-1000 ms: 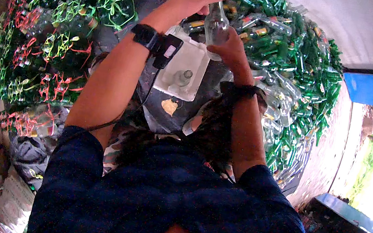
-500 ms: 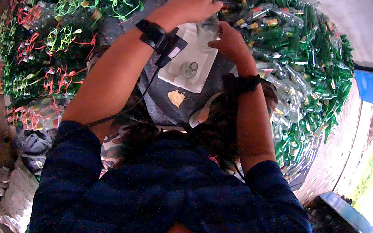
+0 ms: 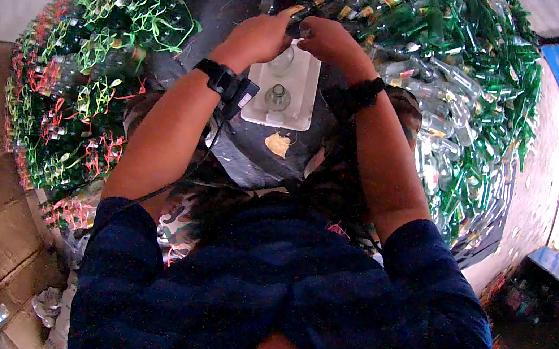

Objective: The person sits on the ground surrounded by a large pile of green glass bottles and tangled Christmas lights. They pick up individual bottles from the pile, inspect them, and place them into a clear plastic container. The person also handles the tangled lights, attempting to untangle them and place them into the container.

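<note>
Two bare hands, close together, at a clear bottle point(image 3: 281, 64) in a white tray point(image 3: 301, 114).
The left hand point(image 3: 259, 41) had its fingers curled by the bottle's hidden top, and the right hand point(image 3: 334, 44) had its fingers bent just beside them; whether either gripped the glass could not be told. The bottle's body showed just below the left fingertips, and a second bottle point(image 3: 278, 97) stood nearer the wearer, apart from the fingers. Green bottles point(image 3: 517, 102) lay heaped to the right of the right fingers. The glass probably was stiff, fairly light, smooth enough to slip and easily chipped; the narrow neck seemed best for fingertips, the body for a supporting palm.
</note>
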{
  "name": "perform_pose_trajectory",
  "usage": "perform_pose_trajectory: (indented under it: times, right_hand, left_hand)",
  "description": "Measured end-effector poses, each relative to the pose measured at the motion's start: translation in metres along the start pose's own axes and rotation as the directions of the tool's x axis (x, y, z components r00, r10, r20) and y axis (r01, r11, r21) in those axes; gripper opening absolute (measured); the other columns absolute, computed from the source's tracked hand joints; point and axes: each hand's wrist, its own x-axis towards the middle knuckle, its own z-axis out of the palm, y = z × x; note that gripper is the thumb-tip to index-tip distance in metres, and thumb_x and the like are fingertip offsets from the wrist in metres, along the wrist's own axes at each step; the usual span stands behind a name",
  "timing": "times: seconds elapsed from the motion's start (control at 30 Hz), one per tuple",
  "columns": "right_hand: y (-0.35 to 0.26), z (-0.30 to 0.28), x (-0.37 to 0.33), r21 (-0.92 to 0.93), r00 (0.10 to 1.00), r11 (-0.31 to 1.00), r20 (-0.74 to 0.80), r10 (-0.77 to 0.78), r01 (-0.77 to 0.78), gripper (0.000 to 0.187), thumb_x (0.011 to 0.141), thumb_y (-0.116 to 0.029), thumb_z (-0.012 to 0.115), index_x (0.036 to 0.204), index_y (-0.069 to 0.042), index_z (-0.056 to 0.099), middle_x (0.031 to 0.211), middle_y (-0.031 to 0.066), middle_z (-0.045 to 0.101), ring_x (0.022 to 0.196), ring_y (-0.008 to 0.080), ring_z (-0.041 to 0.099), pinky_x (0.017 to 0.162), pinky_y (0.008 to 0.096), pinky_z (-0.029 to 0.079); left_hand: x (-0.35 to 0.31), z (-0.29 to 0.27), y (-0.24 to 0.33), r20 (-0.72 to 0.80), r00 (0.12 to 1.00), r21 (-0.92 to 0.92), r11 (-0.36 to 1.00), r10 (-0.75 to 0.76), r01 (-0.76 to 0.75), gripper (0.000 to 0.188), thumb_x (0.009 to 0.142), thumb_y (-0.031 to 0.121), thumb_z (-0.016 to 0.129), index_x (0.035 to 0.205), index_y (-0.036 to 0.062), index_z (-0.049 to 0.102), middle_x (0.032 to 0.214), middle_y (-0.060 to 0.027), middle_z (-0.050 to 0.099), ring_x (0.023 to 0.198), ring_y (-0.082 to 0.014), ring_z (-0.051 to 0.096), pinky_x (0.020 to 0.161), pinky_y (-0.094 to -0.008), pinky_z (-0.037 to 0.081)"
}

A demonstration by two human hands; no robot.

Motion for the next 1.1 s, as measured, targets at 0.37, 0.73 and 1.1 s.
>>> perform_pose_trajectory:
  times: [0.37, 0.73, 1.1]
  right_hand:
    - [0.008, 0.004, 0.003, 0.019, 0.998, 0.998, -0.022, 0.06, -0.06, 0.032, 0.074, -0.022, 0.066, 0.102, -0.006, 0.069, 0.101, 0.0214, 0.068, 0.095, 0.0414, 0.065, 0.082, 0.0489, 0.053]
    - [0.006, -0.001, 0.003, 0.017, 0.998, 0.998, -0.002, 0.062, -0.062, 0.035, 0.077, -0.028, 0.069, 0.104, -0.004, 0.068, 0.1, 0.0215, 0.068, 0.095, 0.041, 0.065, 0.082, 0.0481, 0.052]
    - [0.006, 0.0, 0.003, -0.003, 0.995, 0.996, 0.048, 0.087, -0.087, 0.04, 0.078, -0.027, 0.068, 0.109, -0.003, 0.063, 0.098, 0.0229, 0.067, 0.094, 0.0422, 0.063, 0.081, 0.0477, 0.051]
  left_hand:
    - [0.003, 0.033, -0.002, 0.11, 0.992, -0.037, 0.997, 0.065, -0.061, 0.035, 0.089, 0.022, 0.06, 0.115, -0.0007, 0.053, 0.098, -0.0253, 0.067, 0.095, -0.0428, 0.064, 0.081, -0.0515, 0.052]
    - [0.008, 0.047, 0.001, 0.272, 0.962, -0.018, 1.0, 0.005, 0.0, 0.044, 0.09, 0.022, 0.054, 0.126, -0.0036, 0.05, 0.111, -0.026, 0.065, 0.104, -0.0425, 0.062, 0.088, -0.0491, 0.051]
    - [-0.001, 0.037, 0.019, 0.308, 0.951, 0.155, 0.988, -0.029, -0.02, 0.037, 0.088, 0.03, 0.058, 0.115, 0.0053, 0.064, 0.112, -0.0185, 0.068, 0.105, -0.0348, 0.065, 0.087, -0.0466, 0.052]
